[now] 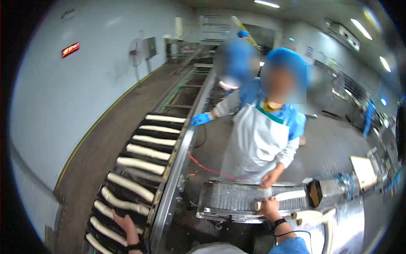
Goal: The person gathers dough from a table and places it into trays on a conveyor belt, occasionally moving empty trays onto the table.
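Observation:
My left hand (pixel 123 222) is over the black trays, fingers apart, at a long pale dough roll (pixel 102 209) that passes beneath it. Close above it in the row lies another dough roll (pixel 123 205), slightly bent. My right hand (pixel 270 208) is closed at the near edge of a metal mesh conveyor (pixel 237 194), with the end of a dough piece (pixel 258 206) poking out left of the fingers. Beyond that hand a dough roll (pixel 290 195) lies along the mesh. A co-worker's bare hand (pixel 272 175) hangs just above the conveyor's far side.
Opposite me stands a co-worker in a white apron (pixel 253 139), a blue-gloved hand (pixel 201 119) at the tray line's steel rail (pixel 173 199). More dough pieces (pixel 308 216) lie on the steel table (pixel 349 224) at right. A machine housing (pixel 336 192) borders the mesh's right end.

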`<state>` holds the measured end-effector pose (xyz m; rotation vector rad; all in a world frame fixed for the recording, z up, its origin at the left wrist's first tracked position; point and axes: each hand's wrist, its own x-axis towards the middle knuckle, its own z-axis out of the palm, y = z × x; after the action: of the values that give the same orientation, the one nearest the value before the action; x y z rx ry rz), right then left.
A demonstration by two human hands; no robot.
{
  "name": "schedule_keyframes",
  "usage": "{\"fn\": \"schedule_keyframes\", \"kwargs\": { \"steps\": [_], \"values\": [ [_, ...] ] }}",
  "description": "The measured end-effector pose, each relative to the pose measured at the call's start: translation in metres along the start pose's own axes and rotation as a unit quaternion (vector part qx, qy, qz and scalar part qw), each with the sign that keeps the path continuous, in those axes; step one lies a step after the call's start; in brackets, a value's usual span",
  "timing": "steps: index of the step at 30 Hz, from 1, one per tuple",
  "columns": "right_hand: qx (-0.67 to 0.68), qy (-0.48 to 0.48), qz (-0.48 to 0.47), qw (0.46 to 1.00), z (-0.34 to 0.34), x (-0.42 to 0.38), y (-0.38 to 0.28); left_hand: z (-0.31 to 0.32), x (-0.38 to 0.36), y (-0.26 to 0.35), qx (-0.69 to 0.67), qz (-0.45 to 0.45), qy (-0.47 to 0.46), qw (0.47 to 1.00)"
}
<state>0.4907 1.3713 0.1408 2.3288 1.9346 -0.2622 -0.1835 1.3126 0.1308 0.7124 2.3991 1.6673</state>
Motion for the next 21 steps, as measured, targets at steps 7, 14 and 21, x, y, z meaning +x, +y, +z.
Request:
{"fn": "schedule_keyframes", "kwargs": {
  "steps": [7, 14, 21],
  "values": [
    [0.764, 0.110, 0.258, 0.581, -0.019, -0.134, 0.082, 0.040, 0.003, 0.061, -0.125, 0.003, -0.222, 0.967],
    [0.757, 0.330, 0.446, 0.344, 0.024, -0.330, 0.104, 0.152, -0.032, 0.124, -0.135, -0.013, -0.424, 0.895],
    [0.273, 0.390, 0.696, 0.537, 0.136, -0.470, 0.095, 0.236, -0.101, 0.148, -0.140, 0.033, -0.619, 0.772]
  ]
}}
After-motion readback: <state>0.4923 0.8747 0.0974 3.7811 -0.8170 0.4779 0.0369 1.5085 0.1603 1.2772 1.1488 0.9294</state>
